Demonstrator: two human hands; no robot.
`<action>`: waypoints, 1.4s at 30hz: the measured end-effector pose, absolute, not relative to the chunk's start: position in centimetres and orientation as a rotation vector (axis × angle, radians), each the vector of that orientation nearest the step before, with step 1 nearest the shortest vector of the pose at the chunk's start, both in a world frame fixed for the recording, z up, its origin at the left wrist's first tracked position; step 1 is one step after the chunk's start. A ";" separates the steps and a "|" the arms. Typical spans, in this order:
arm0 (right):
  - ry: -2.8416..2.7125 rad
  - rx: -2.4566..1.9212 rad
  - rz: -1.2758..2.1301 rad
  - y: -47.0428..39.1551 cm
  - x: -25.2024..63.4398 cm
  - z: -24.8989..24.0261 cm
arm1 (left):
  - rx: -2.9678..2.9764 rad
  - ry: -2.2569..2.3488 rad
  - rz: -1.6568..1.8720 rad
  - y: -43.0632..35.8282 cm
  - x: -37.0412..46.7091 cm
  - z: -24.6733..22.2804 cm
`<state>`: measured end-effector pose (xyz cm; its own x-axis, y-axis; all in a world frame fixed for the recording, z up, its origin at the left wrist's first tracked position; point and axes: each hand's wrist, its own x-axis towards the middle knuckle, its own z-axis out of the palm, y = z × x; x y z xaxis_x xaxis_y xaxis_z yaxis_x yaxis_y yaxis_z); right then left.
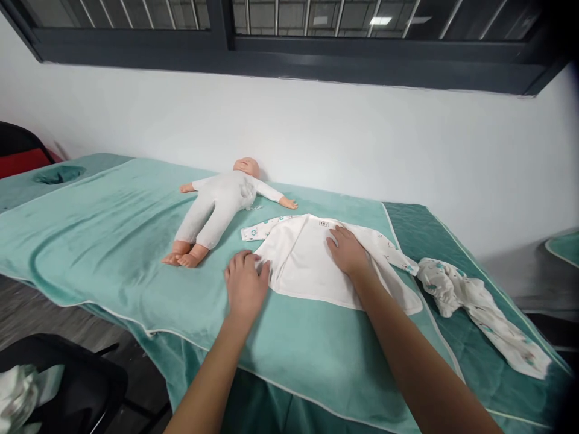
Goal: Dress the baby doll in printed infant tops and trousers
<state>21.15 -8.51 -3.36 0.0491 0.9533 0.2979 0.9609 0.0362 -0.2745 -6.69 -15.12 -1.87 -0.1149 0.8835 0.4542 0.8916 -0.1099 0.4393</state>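
A white baby shirt (312,265) with patterned sleeves lies spread out on the green bed cover. My left hand (245,282) rests at the shirt's left edge, thumb apart from the fingers. On the upper part of the shirt, right of its small printed label, my right hand (347,248) lies flat with its fingers stretched out. To the left, a baby doll (221,196) lies on its back with its arms spread, its body and limbs white and its head, hands and feet bare. Crumpled patterned baby trousers (479,307) lie right of the shirt.
The green-covered bed (113,241) runs along a white wall (316,132) below a dark-framed window (362,63). A face hole (58,175) shows at its far left. At lower left stands a black chair (81,374) with white cloth (20,389) on it.
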 end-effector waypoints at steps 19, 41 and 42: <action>-1.925 -1.489 -0.082 -8.8 15.2 -0.3 | -2.510 -1.524 -1.256 -16.7 -3.5 -3.0; -1.589 -1.966 0.406 -6.1 16.9 -0.5 | -2.653 -1.174 -1.374 -16.8 -3.7 -3.6; -1.578 -2.003 0.369 -6.1 17.2 -0.4 | -2.661 -1.163 -1.364 -16.9 -3.7 -3.5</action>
<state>17.20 -6.13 -0.44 0.2702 0.9550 0.1222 0.8015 -0.1528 -0.5782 -3.66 -16.91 -3.51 0.3766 0.6288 0.6803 0.5723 -0.7354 0.3629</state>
